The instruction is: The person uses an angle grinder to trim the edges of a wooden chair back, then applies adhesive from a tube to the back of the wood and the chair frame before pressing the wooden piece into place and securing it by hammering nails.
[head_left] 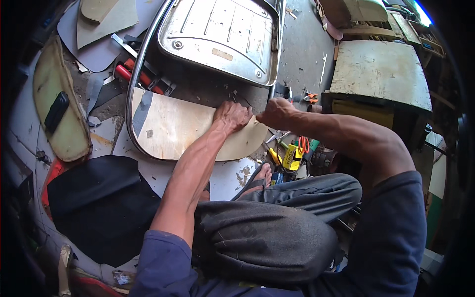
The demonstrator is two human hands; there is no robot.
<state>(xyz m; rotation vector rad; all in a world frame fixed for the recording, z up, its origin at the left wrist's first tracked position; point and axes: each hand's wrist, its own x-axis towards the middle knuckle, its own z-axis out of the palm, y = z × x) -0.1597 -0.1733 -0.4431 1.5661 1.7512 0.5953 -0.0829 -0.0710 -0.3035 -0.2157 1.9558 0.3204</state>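
Note:
A pale plywood board [178, 123] with a rounded lower edge lies inside the bent chrome tube frame [132, 99] of a chair. A strip of grey tape [142, 111] crosses its left end. My left hand [232, 116] is closed at the board's upper edge, fingers curled down and partly hidden. Just right of it, my right hand [278, 113] is a fist at the board's right corner, beside the frame's right tube. Whatever my right fingers hold is hidden. Above the board sits a ribbed metal seat pan [217, 37] within the same frame.
Red-handled tools [131, 72] lie left of the frame. Beside my foot are a yellow box [293, 157], cables and hand tools. Black sheet material [104, 208] and a worn foam pad [62, 104] lie at left. A worn wooden stand [381, 74] is at right.

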